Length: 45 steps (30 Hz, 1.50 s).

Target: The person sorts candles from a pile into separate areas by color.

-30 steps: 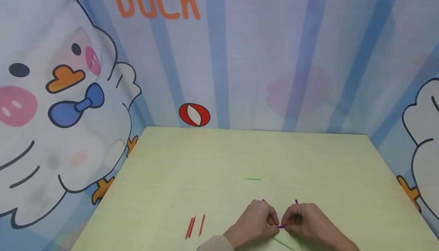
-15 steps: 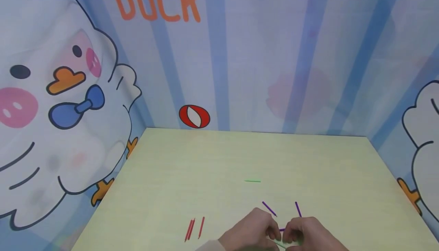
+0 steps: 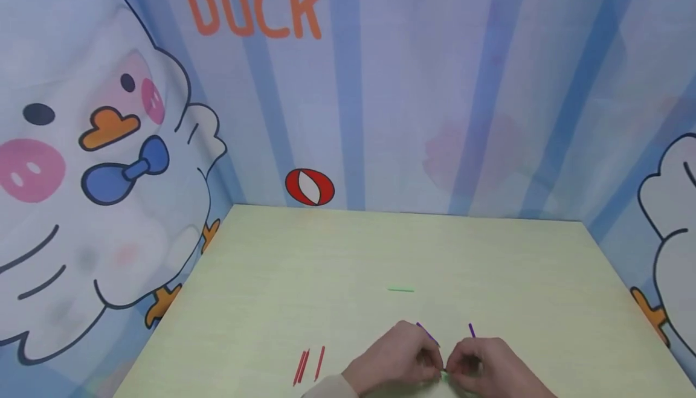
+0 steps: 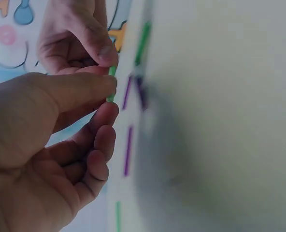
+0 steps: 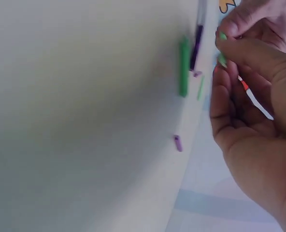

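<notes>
A small green stick [image 4: 112, 72] is pinched between both hands, seen in the left wrist view. My left hand [image 3: 399, 356] grips one end with thumb and forefinger; my right hand [image 3: 486, 365] grips the other, the fingertips of the two hands close together. In the right wrist view the same green stick [image 5: 222, 58] shows between thumb and finger. Around the hands lie purple sticks, one [image 3: 428, 334] beyond the left hand and one [image 3: 472, 330] beyond the right. Another green stick [image 5: 184, 67] lies on the table in the right wrist view.
Several red sticks [image 3: 319, 363] lie on the yellow table [image 3: 261, 265] left of the hands. A green stick [image 3: 400, 290] lies farther back. A printed cloth [image 3: 391, 84] stands behind the table.
Both hands have left the purple stick between them and hold a green stick, raised from the table. The hands' fingertips have drawn nearer together.
</notes>
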Motion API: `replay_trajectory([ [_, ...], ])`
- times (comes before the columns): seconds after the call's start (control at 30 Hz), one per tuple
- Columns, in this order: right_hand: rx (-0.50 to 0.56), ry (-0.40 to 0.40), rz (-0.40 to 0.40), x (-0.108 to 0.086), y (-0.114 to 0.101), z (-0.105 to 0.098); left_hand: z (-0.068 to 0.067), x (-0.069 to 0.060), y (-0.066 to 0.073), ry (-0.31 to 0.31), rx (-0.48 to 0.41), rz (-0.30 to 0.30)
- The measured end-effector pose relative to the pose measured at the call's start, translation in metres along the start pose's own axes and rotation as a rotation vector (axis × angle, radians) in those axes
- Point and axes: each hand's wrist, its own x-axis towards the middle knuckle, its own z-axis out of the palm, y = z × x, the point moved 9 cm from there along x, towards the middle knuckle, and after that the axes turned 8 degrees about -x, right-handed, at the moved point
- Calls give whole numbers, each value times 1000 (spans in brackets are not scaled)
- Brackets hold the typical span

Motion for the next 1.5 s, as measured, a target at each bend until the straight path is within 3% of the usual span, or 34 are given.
replay_trajectory([
  [0.1,-108,135,-37,14,-14,-22,-26,5,-10,57,-14,-45],
  [0.2,-161,233,-41,33,-23,-40,-51,10,-26,119,-85,-129],
  [0.33,-197,304,-29,62,-25,-53,-78,17,-47,205,-95,-195],
  [0.47,-204,318,-9,90,-18,-52,-91,22,-68,266,-78,-228],
  [0.6,-179,300,34,112,-5,-45,-92,27,-89,293,-73,-261],
  [0.67,-170,292,57,120,0,-40,-83,32,-112,312,-21,-253],
  [0.83,-167,272,103,133,10,-28,-77,34,-130,317,-6,-262],
  [0.9,-158,260,126,136,12,-24,-81,32,-127,305,-29,-277],
  [1.0,-150,232,153,138,16,-18,-74,33,-143,302,-16,-264],
  [1.13,-163,207,174,140,21,-13,-70,33,-148,290,-14,-259],
  [1.23,-182,211,184,141,24,-13,-72,33,-143,285,-9,-261],
  [1.5,-245,200,186,145,25,-16,-75,31,-137,255,-50,-347],
])
